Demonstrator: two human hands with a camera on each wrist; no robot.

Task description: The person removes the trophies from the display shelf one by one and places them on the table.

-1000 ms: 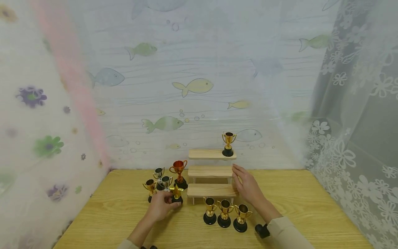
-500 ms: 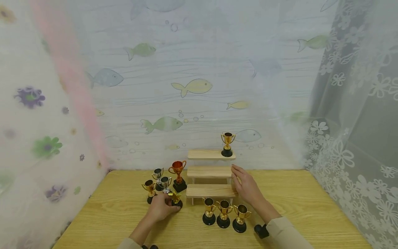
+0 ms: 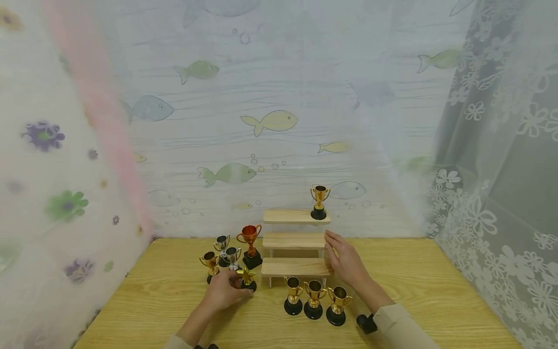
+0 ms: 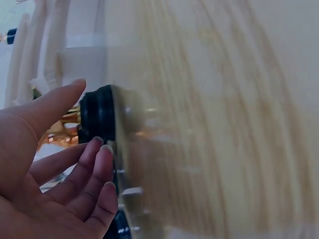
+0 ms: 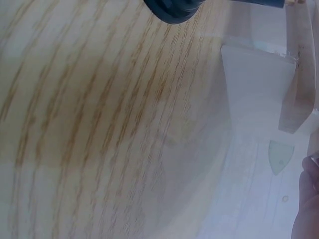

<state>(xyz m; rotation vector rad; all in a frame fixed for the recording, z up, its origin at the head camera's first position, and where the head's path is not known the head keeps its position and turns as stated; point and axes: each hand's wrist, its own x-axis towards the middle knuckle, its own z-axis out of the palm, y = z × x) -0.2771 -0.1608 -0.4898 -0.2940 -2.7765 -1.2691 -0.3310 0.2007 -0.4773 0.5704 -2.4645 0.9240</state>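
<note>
My left hand [image 3: 224,291] holds a small gold star trophy [image 3: 247,276] on the table, left of a wooden three-step stand [image 3: 292,240]. In the left wrist view, thumb and fingers lie around its black base [image 4: 98,114]. At the stand's right end, my right hand [image 3: 346,259] rests with its fingers extended along the steps. A gold cup trophy [image 3: 320,195] stands on the right of the top step. Behind the left hand are an orange-red cup [image 3: 250,236], silver cups [image 3: 222,241] and another gold cup [image 3: 210,261].
Three gold cups stand in a row before the stand: a left one [image 3: 293,295], a middle one [image 3: 314,298] and a right one [image 3: 337,304]. The wood-grain table [image 3: 401,276] meets a fish-patterned curtain [image 3: 270,160] at the back. Sheer cloth hangs at both sides.
The left hand has brought the star trophy slightly nearer and turned it, so the star shows more of its face. The right hand and the stand look unchanged.
</note>
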